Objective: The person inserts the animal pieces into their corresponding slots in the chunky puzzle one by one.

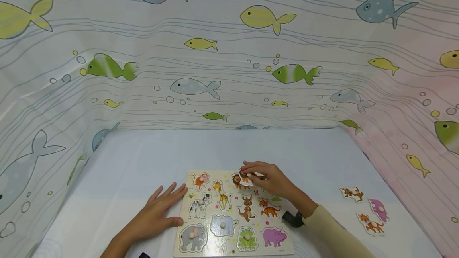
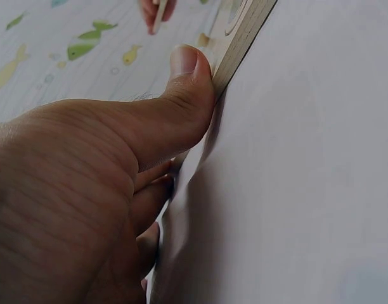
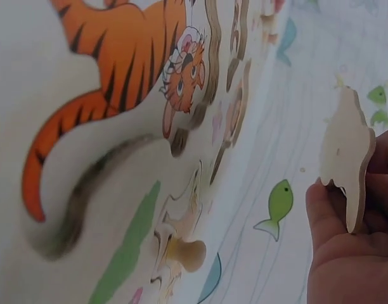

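My right hand [image 1: 270, 178] pinches a lion puzzle piece [image 1: 244, 177] over the top right of a wooden animal puzzle board [image 1: 215, 248]. A printed lion [image 1: 236, 181] shows on the board beside the piece. In the right wrist view, the bare wooden back of the piece [image 3: 349, 152] faces the camera, raised off the board. My left hand [image 1: 154, 214] lies at the board's left edge, fingers spread and fairly straight. Its thumb [image 2: 187, 82] touches the board's side in the left wrist view.
Loose pieces lie on the table right of the board: a kangaroo [image 1: 352, 194], a purple hippo [image 1: 378, 209] and a tiger [image 1: 371, 224]. Knobbed pieces sit in the board, among them an elephant [image 1: 193, 238], a frog [image 1: 247, 239] and a giraffe [image 1: 223, 195]. A fish-print curtain [image 1: 229, 67] stands behind.
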A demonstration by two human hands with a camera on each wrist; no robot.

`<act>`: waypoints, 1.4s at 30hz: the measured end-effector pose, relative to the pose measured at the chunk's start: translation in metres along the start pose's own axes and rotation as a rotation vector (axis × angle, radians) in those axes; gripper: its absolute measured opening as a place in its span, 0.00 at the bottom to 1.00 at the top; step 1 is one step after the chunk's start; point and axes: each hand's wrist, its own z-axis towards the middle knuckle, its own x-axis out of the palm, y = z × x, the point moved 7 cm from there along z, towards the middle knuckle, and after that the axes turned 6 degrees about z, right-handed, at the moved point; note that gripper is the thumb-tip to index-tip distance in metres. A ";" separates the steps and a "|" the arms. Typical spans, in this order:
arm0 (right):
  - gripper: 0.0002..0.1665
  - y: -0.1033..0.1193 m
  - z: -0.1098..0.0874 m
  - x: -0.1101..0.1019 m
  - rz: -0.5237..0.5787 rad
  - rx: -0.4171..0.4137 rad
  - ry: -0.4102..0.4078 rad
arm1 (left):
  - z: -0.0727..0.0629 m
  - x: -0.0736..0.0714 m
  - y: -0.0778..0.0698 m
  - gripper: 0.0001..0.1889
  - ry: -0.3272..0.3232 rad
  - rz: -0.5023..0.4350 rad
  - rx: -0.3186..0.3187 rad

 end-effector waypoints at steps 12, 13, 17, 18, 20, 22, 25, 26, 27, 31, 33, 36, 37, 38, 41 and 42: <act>0.15 -0.003 0.006 0.012 0.009 0.046 0.027 | 0.000 0.000 0.000 0.46 0.015 -0.014 -0.007; 0.15 -0.003 0.006 0.012 0.009 0.051 0.028 | 0.000 0.000 0.000 0.45 0.014 -0.014 -0.007; 0.16 -0.006 0.008 0.013 0.025 0.067 0.031 | 0.000 -0.001 0.000 0.45 0.006 -0.007 -0.004; 0.16 -0.007 0.008 0.014 0.031 0.069 0.032 | -0.001 -0.001 0.000 0.45 0.004 -0.006 -0.003; 0.16 -0.009 0.009 0.015 0.044 0.075 0.037 | -0.001 -0.002 0.000 0.45 0.004 -0.006 -0.004; 0.16 -0.011 0.009 0.016 0.054 0.082 0.041 | -0.001 -0.002 0.000 0.45 0.007 -0.014 -0.008; 0.16 -0.014 0.009 0.018 0.060 0.085 0.047 | -0.001 -0.001 0.001 0.46 0.016 -0.026 -0.013; 0.16 -0.015 0.009 0.019 0.060 0.082 0.049 | -0.001 -0.001 0.001 0.46 0.017 -0.028 -0.014; 0.16 -0.015 0.009 0.019 0.061 0.081 0.049 | -0.001 -0.001 0.001 0.46 0.019 -0.029 -0.015; 0.15 -0.019 0.009 0.019 0.061 0.078 0.053 | 0.000 -0.001 0.001 0.45 0.015 -0.021 -0.015; 0.15 -0.020 0.009 0.020 0.059 0.074 0.057 | 0.000 -0.002 0.001 0.45 0.013 -0.016 -0.016; 0.15 -0.023 0.008 0.021 0.064 0.063 0.071 | 0.000 -0.001 0.001 0.46 0.013 -0.015 -0.016; 0.15 -0.024 0.008 0.021 0.063 0.059 0.075 | 0.000 0.000 0.001 0.46 0.016 -0.016 -0.017; 0.15 -0.026 0.008 0.022 0.061 0.058 0.075 | 0.000 0.000 0.001 0.46 0.020 -0.019 -0.019; 0.15 -0.031 0.008 0.022 0.055 0.064 0.075 | 0.001 0.002 0.002 0.46 0.032 -0.026 -0.029; 0.16 -0.032 0.007 0.022 0.051 0.068 0.074 | 0.001 0.002 0.002 0.46 0.036 -0.029 -0.033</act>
